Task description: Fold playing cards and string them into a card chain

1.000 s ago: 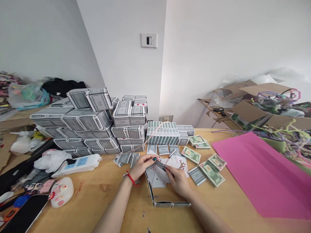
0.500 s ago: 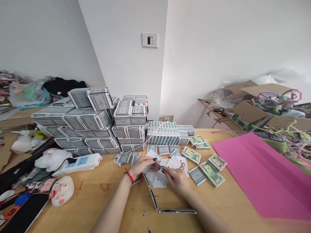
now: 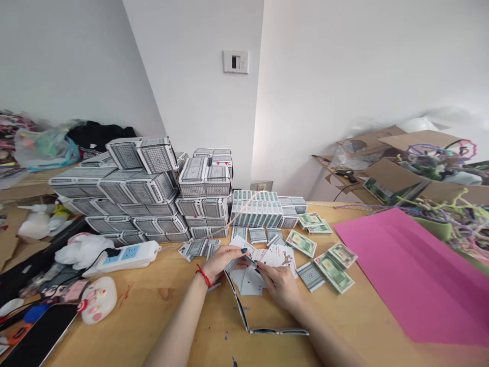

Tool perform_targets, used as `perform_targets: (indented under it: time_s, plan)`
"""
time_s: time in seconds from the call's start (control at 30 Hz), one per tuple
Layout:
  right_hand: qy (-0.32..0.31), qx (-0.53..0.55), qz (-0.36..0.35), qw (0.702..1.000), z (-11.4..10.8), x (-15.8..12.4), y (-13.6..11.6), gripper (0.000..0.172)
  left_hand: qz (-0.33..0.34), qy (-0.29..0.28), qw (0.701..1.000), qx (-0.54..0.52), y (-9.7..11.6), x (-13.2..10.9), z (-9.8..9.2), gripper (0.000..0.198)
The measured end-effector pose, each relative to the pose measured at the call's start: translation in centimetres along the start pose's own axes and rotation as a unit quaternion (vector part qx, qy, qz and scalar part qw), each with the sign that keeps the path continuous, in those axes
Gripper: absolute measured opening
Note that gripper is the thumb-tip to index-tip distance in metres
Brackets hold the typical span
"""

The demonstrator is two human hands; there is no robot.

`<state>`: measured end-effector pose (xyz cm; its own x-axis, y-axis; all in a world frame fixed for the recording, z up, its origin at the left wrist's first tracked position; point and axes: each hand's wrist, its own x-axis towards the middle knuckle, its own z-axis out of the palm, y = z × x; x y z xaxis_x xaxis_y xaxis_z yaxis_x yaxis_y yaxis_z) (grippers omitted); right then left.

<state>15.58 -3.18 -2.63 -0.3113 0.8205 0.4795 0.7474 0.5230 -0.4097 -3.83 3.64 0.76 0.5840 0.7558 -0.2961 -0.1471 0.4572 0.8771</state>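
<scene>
A linked strip of folded playing cards point(image 3: 278, 333) stands on edge on the table, bent at a corner. My left hand point(image 3: 223, 261), with a red cord at the wrist, pinches its far end. My right hand point(image 3: 280, 286) has its fingers closed at the same end, facing the left thumb. The exact joint between the fingertips is too small to make out. Loose playing cards point(image 3: 251, 282) lie face up beneath and behind both hands, a joker point(image 3: 286, 257) among them. To the right of my right hand lies a patterned folded card point(image 3: 310, 277).
Blocks of folded cards point(image 3: 137, 188) are stacked at the back left, beside a green-patterned block point(image 3: 255, 210). Green banknote-print packs point(image 3: 333, 271) and a pink sheet point(image 3: 416, 280) lie right. A power strip point(image 3: 128, 257), plush toy point(image 3: 99, 300) and phone point(image 3: 40, 336) lie left.
Almost nothing differs. Both hands keep their hold at the far end of the card strip, with only a very slight shift of the fingers and of the view.
</scene>
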Motion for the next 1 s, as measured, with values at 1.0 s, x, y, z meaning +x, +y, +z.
perform_targets:
  time_s: [1.0]
  plan:
    - [-0.013,0.048,0.025,0.998,-0.84,-0.37,0.22,0.031,-0.009,0.005,1.000,-0.016,-0.06,0.18,-0.31,0.029]
